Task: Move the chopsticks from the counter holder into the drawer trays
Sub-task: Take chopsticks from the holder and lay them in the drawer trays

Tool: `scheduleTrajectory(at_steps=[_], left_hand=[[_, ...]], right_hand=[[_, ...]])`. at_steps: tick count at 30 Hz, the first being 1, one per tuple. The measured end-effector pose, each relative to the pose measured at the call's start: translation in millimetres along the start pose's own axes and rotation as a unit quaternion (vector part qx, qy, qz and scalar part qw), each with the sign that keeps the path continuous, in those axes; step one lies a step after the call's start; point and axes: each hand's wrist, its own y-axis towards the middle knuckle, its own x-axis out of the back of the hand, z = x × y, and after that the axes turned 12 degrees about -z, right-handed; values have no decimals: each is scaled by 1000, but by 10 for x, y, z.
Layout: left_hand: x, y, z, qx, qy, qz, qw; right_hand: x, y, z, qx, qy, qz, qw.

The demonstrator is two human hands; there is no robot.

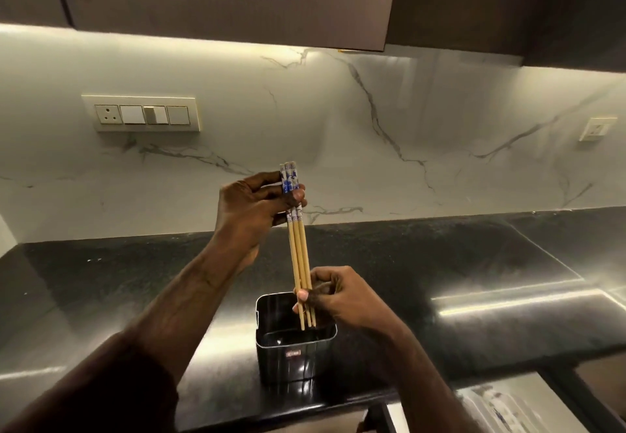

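Note:
A bundle of wooden chopsticks (299, 253) with blue-and-white patterned tops stands almost upright above a square steel holder (294, 351) on the black counter. My left hand (252, 212) pinches the patterned tops. My right hand (333, 293) grips the thin lower ends just above the holder's rim. The tips hang inside the holder's opening. I cannot tell whether the holder contains anything else.
The black stone counter (440, 263) runs across the view, backed by a white marble wall with a switch panel (140, 114) and a socket (597, 129). Dark cabinets hang overhead. An open drawer (518, 405) shows at the lower right, below the counter edge.

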Motion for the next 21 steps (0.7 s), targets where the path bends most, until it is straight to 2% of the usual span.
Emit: scheduleTrajectory(at_steps=[4, 9, 14, 21], left_hand=[[47, -205, -28, 25, -40, 11, 999], [-8, -545, 163, 61, -57, 26, 996], [-373, -986, 316, 99, -70, 66, 990], [-1135, -1669, 434, 103, -36, 134, 985]], right_hand=[[-18, -407, 37, -39, 53, -8, 998], [-25, -1019, -111, -98, 116, -56, 987], [229, -1626, -220, -145, 84, -138, 976], [826, -2498, -339, -203, 69, -225, 950]])
